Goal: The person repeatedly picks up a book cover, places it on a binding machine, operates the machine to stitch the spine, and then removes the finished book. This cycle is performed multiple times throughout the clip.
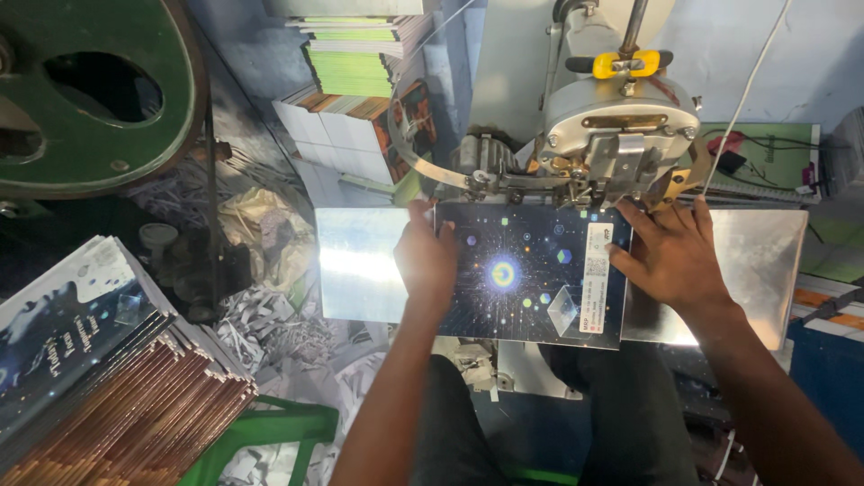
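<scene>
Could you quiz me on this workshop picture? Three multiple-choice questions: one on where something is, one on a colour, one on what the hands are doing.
1. Where is the dark booklet?
A. on the shiny metal plate
B. on the floor
C. on the green stool

2. What colour is the clip on top of the machine?
A. red
B. yellow
C. white

3. What are the left hand and right hand doing?
A. hanging free
B. lifting the booklet
C. pressing flat on the booklet

Answers: 1 A, it lies on the plate under the machine. 2 B, it is bright yellow. 3 C, both palms rest on it.
</scene>
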